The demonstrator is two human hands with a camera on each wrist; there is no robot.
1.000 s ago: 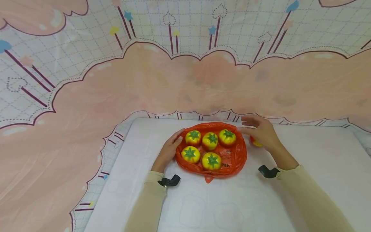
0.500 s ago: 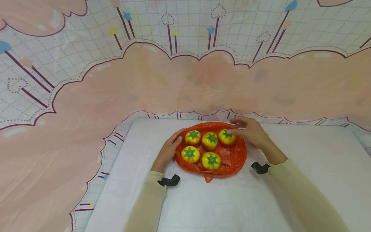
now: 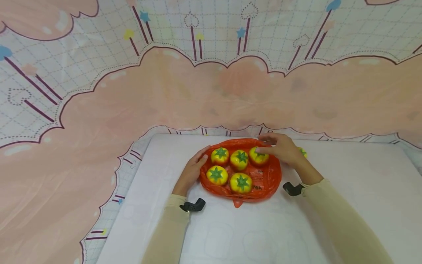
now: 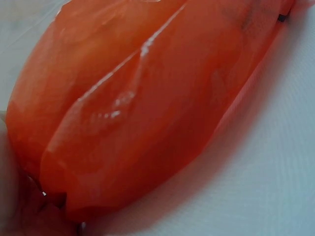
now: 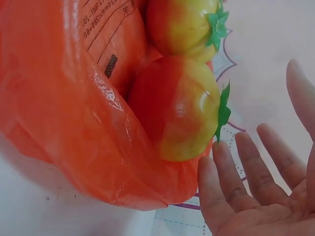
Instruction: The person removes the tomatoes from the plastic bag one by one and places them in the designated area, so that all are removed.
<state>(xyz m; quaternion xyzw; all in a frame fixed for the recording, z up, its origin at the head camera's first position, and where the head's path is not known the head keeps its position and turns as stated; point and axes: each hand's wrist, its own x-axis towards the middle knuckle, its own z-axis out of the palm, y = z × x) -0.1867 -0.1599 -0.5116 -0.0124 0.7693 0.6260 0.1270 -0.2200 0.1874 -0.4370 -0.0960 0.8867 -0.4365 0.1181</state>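
Note:
A red plastic bag (image 3: pixel 273 179), spread open like a shallow bowl, holds several yellow-and-red tomatoes with green star-shaped tops. My left hand (image 3: pixel 192 171) grips the bag's left side, thumb at the rim; in the left wrist view only a sliver of that hand (image 4: pixel 7 177) shows beside the bag (image 4: pixel 142 118). At the far right of the bag, my right hand (image 3: pixel 286 150) is over the rim beside a tomato (image 3: pixel 258 160). Seen from the right wrist, the hand (image 5: pixel 261 196) has its fingers spread, fingertips close to the tomato's (image 5: pixel 179 110) green top, holding nothing.
Another tomato (image 3: pixel 302 152) lies on the table outside the bag, mostly hidden behind my right wrist. The white table (image 3: pixel 230 234) ends at the back against a pink patterned cloth (image 3: pixel 204 99). Dark printing shows on the bag's inside.
My right hand has moved left from beside the loose tomato to over the bag's far right rim, slowing in the last half second. My left hand and the bag have stayed in place.

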